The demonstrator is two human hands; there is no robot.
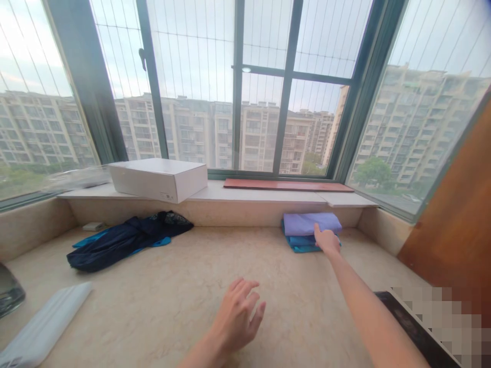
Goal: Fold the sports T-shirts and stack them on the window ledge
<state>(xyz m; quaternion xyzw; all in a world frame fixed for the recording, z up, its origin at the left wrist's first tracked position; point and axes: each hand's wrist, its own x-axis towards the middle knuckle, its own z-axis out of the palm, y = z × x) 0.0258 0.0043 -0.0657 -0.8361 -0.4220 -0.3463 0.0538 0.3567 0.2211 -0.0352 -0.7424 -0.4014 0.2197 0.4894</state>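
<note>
My right hand (327,240) reaches far forward and rests on a small stack of folded clothes (307,230), a lavender piece on top of blue ones, against the back ledge. Its fingers are curled over the front edge of the stack; whether they grip it I cannot tell. My left hand (237,313) hovers low over the marble sill (184,301) with fingers spread and nothing in it. A heap of unfolded dark navy and blue clothes (126,240) lies at the left.
A white box (158,179) sits on the raised ledge, a red board (287,185) to its right. A white flat object (42,324) and a dark glassy item (9,291) lie at the left edge. A wooden panel (452,230) stands at the right.
</note>
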